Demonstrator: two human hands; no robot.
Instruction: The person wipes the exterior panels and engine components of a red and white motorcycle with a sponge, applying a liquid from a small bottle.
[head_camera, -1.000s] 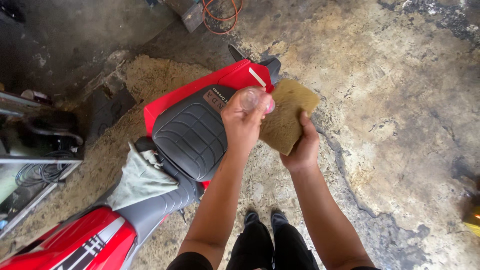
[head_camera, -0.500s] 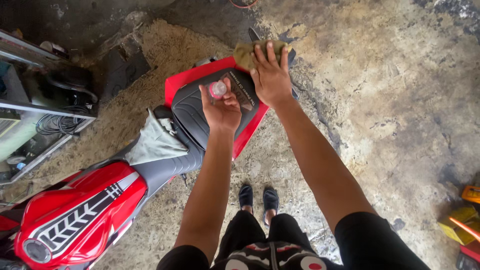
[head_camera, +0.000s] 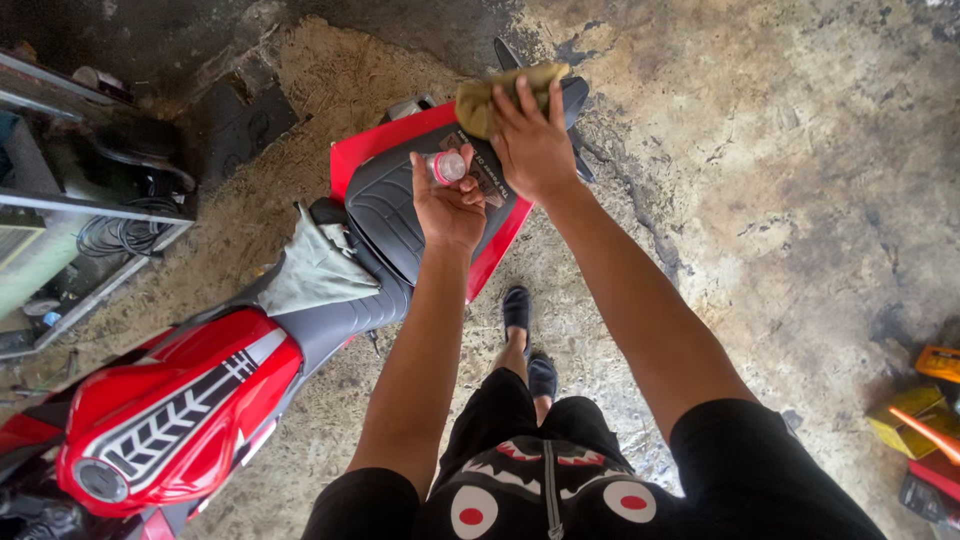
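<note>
A red motorcycle (head_camera: 170, 420) stands below me on a stained concrete floor, its black seat (head_camera: 385, 215) running toward the tail. My left hand (head_camera: 448, 205) hovers over the seat and grips a small clear bottle with a pink cap (head_camera: 445, 166). My right hand (head_camera: 530, 140) lies flat on an olive-brown cloth (head_camera: 500, 92) and presses it onto the rear end of the seat. A grey rag (head_camera: 315, 268) lies draped over the frame just ahead of the seat.
A metal shelf with cables and clutter (head_camera: 70, 210) stands at the left. A patch of sawdust (head_camera: 330, 70) covers the floor beyond the motorcycle. Yellow and red boxes (head_camera: 920, 420) sit at the right edge. My feet in dark shoes (head_camera: 528, 345) stand beside the motorcycle.
My right hand brought the cloth down from the air onto the tail of the seat. My left hand lowered the bottle over the seat. The view tilted toward the tank.
</note>
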